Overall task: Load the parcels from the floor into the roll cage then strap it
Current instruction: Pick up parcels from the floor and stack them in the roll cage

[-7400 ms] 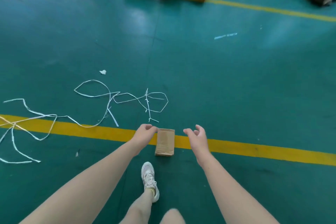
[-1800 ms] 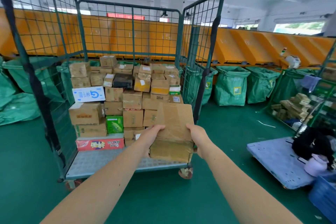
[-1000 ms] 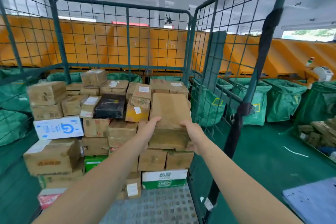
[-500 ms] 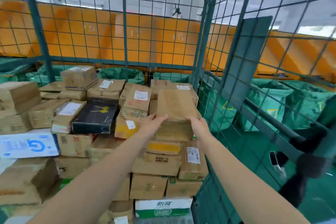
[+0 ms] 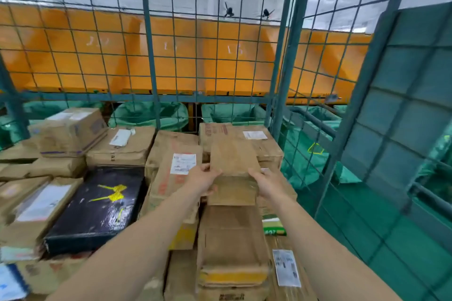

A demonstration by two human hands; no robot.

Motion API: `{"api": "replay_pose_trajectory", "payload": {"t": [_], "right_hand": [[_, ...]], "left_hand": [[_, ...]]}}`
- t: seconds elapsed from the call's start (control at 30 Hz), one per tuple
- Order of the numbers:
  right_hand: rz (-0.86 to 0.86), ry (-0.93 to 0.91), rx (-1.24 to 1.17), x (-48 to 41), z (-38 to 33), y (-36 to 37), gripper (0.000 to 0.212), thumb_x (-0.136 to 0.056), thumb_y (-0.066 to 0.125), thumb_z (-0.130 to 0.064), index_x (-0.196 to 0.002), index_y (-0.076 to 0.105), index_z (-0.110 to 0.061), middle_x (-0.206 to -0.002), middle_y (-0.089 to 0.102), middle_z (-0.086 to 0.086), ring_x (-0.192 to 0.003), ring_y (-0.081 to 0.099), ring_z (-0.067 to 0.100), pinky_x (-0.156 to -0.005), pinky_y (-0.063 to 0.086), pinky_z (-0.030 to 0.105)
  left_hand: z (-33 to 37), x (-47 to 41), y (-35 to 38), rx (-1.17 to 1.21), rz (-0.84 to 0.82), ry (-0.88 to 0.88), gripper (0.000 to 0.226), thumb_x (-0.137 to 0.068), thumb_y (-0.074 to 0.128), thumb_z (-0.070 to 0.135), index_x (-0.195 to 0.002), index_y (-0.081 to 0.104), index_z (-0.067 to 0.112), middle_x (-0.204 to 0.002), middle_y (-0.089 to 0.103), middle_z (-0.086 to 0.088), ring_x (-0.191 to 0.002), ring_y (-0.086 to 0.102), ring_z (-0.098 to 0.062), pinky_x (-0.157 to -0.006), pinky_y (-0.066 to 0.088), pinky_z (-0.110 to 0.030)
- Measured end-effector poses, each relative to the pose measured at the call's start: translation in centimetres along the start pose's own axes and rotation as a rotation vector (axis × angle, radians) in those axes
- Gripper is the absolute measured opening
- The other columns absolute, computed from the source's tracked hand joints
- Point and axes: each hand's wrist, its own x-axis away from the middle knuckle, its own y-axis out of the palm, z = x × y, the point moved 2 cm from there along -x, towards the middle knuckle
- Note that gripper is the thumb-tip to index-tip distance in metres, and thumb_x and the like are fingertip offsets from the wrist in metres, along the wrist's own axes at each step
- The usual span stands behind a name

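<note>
Cardboard fills the near foreground: a long brown box [image 5: 232, 239] lies directly below both forearms, at the front of the stack. Above it, the left hand [image 5: 204, 182] and right hand [image 5: 265, 184] grip the carried parcel [image 5: 233, 166] at its near corners, fingers curled round its side edges. The parcel sits over the top layer at the right rear, tilted toward the viewer; contact underneath cannot be confirmed. Risk: the supporting layer is uneven, so release on this tilt may let the parcel slide forward toward the open front. A labelled box [image 5: 181, 166] lies just beside it on the left, and a black parcel [image 5: 97, 205] lies further left. The corner post [image 5: 279, 68] of the roll cage [image 5: 151, 56] stands near the right hand and limits sideways withdrawal; open height remains above the stack. Green sacks [image 5: 149, 115] and orange chutes [image 5: 208, 61] lie beyond the mesh.
</note>
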Motion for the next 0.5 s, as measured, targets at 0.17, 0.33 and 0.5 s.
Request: {"api": "replay_pose_trajectory", "payload": {"t": [0.17, 0.33, 0.5], "right_hand": [[-0.058, 0.058, -0.111, -3.7, 0.8, 1.5, 0.014, -0.099, 0.059, -0.029, -0.092, 0.065, -0.018, -0.084, 0.063, 0.001, -0.081, 0.062, 0.016, -0.073, 0.055, 0.036], [-0.16, 0.11, -0.105, -4.8, 1.1, 2.6, 0.015, -0.098, 0.057, -0.025, -0.11, 0.063, -0.019, -0.101, 0.063, 0.001, -0.102, 0.059, 0.018, -0.093, 0.048, 0.037], [-0.222, 0.083, -0.118, -3.7, 1.0, 3.1, 0.027, -0.096, 0.058, -0.024, -0.123, 0.058, -0.025, -0.129, 0.06, -0.003, -0.121, 0.054, 0.02, -0.102, 0.046, 0.042]], "left_hand": [[-0.5, -3.1, -0.1, -0.025, -0.047, -0.005, 0.03, -0.097, 0.058, 0.021, -0.127, 0.055, 0.017, -0.105, 0.06, -0.005, -0.059, 0.059, -0.016, -0.051, 0.053, -0.022], [-0.9, -4.4, -0.1, -0.024, -0.032, -0.021, 0.017, -0.091, 0.057, 0.017, -0.078, 0.047, 0.014, -0.074, 0.041, -0.003, -0.055, 0.036, -0.016, -0.046, 0.033, -0.021], [-0.9, -3.3, 0.2, -0.026, 0.016, 0.023, 0.024, -0.092, 0.062, 0.025, -0.074, 0.046, 0.023, -0.078, 0.048, 0.005, -0.075, 0.05, -0.017, -0.061, 0.045, -0.024]]}}
